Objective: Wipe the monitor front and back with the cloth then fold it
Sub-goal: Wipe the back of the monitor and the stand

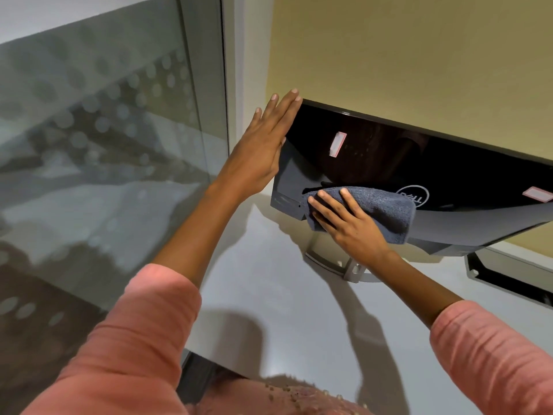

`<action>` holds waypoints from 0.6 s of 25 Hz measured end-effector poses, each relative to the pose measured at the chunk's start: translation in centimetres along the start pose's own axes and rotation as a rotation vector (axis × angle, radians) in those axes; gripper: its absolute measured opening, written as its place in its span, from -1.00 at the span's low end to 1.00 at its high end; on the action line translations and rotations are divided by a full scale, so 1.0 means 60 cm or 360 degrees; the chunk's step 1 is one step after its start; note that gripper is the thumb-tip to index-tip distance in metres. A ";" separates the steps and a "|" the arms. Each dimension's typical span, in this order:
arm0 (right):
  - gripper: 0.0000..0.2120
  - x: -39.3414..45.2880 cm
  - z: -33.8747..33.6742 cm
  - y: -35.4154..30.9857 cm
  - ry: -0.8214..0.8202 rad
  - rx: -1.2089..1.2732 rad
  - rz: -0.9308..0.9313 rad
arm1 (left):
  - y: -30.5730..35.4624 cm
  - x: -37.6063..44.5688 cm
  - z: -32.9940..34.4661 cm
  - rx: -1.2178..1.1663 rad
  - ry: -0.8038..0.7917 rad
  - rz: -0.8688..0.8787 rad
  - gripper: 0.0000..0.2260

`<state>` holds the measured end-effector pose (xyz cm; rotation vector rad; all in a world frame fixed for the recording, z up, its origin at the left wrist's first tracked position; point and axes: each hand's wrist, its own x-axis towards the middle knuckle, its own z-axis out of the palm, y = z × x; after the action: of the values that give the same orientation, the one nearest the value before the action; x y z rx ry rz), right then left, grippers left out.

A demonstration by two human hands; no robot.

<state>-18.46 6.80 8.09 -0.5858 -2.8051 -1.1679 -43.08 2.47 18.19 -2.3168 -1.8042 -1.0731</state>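
Monitor (419, 163) standing on its stand (350, 265) toward the far right of the white tabletop (269, 295), close against the yellow wall (419, 55), its glossy black back with the logo turned to the camera and tipped over toward it. Two small white stickers with red borders on that back, one near the upper left (338, 144), one at the right edge of view (537, 194).

Left hand (263, 145) flat and open, fingers straight and together, palm pressed against the monitor's left edge near its top corner, gripping nothing, only bracing. Right hand (347, 226) spread flat on a grey cloth (386, 208), fingers splayed, pinning the bunched cloth against the lower left part of the monitor's back, just left of the logo; no closed grasp, just pressure from palm and fingers. Cloth hanging slightly past the monitor's bottom edge under the palm.

Pink sleeves (134, 339) pushed up on both forearms. Frosted glass panel (104, 130) with dot pattern along the tabletop's left edge. Dark slot (508, 280) set into the tabletop beneath the monitor's right part.
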 end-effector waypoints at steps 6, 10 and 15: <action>-0.48 0.067 -0.026 -0.001 0.0066 -0.0002 0.0109 | -0.033 0.010 -0.016 0.0366 -0.0069 0.0098 -0.39; -0.52 0.052 -0.052 0.024 0.0197 0.0026 0.0366 | -0.052 -0.011 -0.007 0.0337 0.0011 -0.0032 -0.40; -0.55 0.048 -0.056 0.029 0.0285 -0.0003 0.0487 | -0.024 -0.126 0.090 -0.0069 -0.0164 -0.0422 -0.52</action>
<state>-20.86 6.54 12.23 -0.8303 -2.4576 -1.1011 -42.35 -1.28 9.56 -2.2410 -2.1978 -1.0460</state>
